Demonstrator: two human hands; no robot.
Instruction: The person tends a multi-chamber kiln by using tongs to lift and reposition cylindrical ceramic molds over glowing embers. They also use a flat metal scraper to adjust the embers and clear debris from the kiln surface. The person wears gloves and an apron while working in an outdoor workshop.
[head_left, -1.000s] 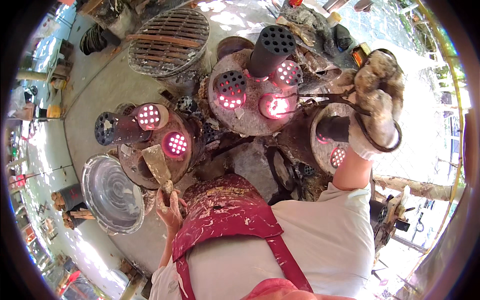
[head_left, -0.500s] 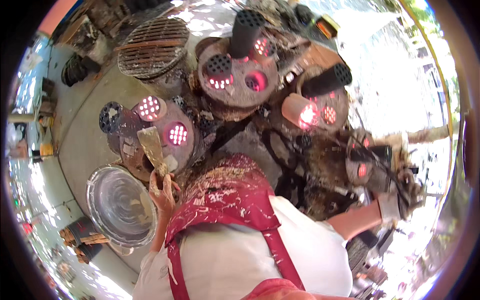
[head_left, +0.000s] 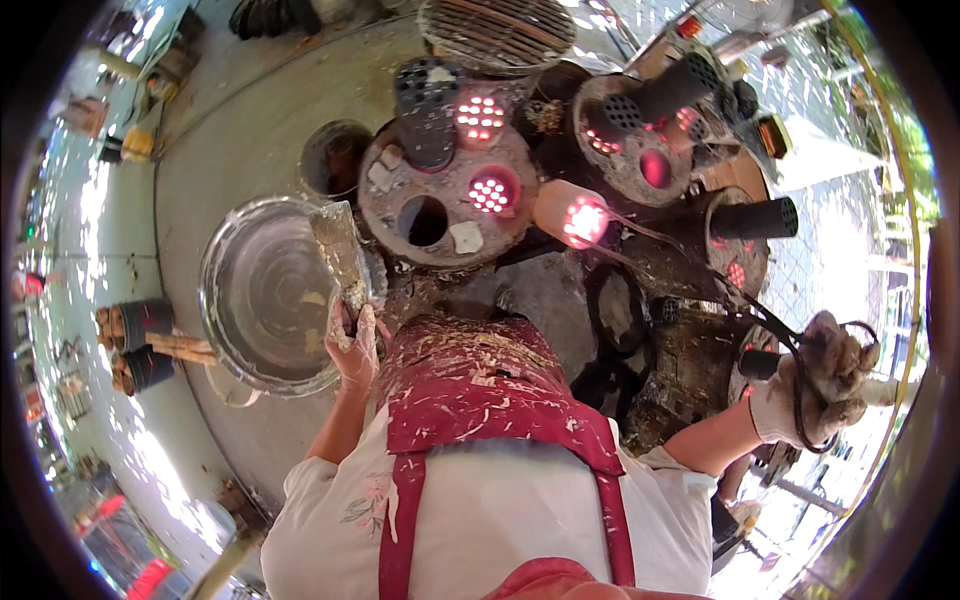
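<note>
The right hand (head_left: 820, 380) grips tongs (head_left: 774, 322) pinching a glowing briquette (head_left: 562, 212) by the stove's (head_left: 446, 190) right edge; slackening could drop it. The left hand (head_left: 352, 342) holds a scraper (head_left: 338, 242).

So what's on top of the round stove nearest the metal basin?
Two glowing briquettes, one recessed, plus a dark briquette and pale fragments. The dark one hides what's underneath.

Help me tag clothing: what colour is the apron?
The apron is dark red with pale marks, clearest in head view.

Single head-worn fisheye, upright, looking down, fairly near the hands (head_left: 354, 345)
</note>
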